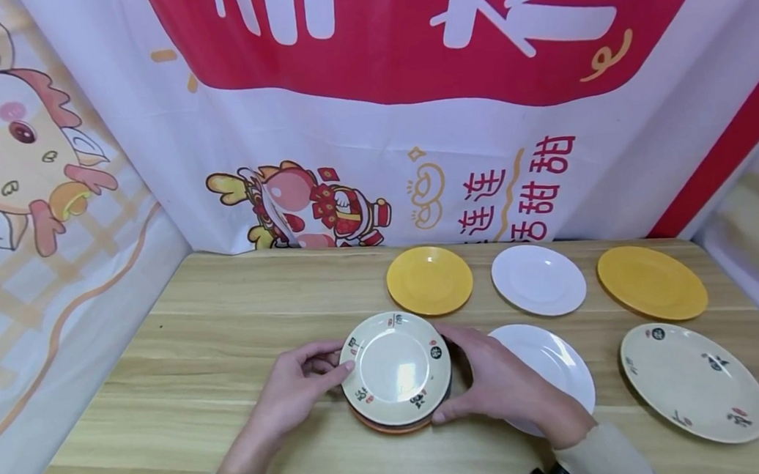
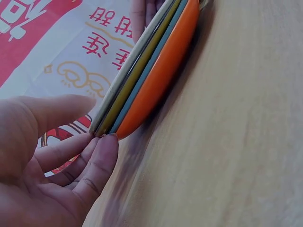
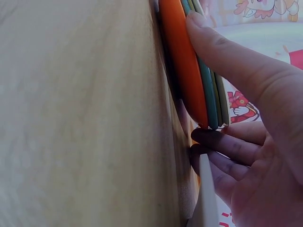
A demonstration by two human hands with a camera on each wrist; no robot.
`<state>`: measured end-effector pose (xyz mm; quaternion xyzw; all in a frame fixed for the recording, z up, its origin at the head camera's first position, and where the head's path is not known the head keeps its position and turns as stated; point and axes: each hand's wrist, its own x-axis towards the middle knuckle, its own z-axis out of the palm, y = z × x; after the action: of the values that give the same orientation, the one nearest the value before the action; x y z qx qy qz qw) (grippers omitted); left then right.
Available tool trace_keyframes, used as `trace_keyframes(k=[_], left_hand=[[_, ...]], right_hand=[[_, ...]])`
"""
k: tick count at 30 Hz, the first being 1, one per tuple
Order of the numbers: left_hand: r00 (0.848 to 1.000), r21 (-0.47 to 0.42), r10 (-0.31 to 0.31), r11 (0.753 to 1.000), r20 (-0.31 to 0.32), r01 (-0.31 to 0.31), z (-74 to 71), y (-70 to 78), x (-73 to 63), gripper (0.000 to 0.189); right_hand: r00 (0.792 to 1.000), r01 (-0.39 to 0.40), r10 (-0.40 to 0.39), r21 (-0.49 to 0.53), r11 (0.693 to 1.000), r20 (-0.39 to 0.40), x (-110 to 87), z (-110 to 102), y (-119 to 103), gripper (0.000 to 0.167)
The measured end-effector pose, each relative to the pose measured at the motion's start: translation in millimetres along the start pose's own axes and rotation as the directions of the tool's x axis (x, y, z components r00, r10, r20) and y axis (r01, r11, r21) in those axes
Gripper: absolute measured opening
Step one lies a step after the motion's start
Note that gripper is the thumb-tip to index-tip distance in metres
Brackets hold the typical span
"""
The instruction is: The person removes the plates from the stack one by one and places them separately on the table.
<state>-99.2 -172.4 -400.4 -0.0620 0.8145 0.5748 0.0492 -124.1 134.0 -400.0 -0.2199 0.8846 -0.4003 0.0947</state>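
A stack of small round plates is between my two hands, with a cream plate with dark characters and red marks around its rim on top. Edge-on in the left wrist view, yellow-olive and teal layers show beneath it, over an orange plate at the bottom. My left hand holds the stack's left side, fingertips against the edges and thumb by the top rim. Opposite, my right hand grips the right side, its thumb across the layered edges and its fingers at the rim. The stack's underside is close over the wooden table.
Behind the stack lie a yellow plate, a white plate and a yellow oval plate. Another white plate is partly covered by my right hand. A large cream oval plate lies at right. Printed cloth hangs along the back edge.
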Motion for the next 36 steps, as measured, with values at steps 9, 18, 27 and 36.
trace_keyframes(k=[9, 18, 27, 36], left_hand=[[1.000, -0.029, -0.002, 1.000, -0.010, 0.002, 1.1, -3.5, 0.3, 0.040], [1.000, -0.049, -0.007, 0.999, -0.005, 0.007, 1.5, -3.1, -0.2, 0.039], [0.999, -0.068, -0.033, 0.997, -0.015, 0.032, 1.8, -1.5, -0.9, 0.035], [1.000, -0.076, -0.018, 0.997, -0.007, 0.017, 2.9, -5.1, 0.0, 0.039]], right_hand=[[1.000, 0.002, -0.002, -0.005, 1.000, 0.030, 2.0, 1, 4, 0.120], [0.999, 0.010, -0.010, -0.002, 1.000, 0.031, 2.0, 0, 4, 0.121], [0.998, 0.039, -0.037, -0.063, 0.997, 0.041, 0.6, -7, 1, 0.113], [1.000, 0.016, -0.013, -0.222, 0.975, 0.014, -0.4, -12, 9, 0.105]])
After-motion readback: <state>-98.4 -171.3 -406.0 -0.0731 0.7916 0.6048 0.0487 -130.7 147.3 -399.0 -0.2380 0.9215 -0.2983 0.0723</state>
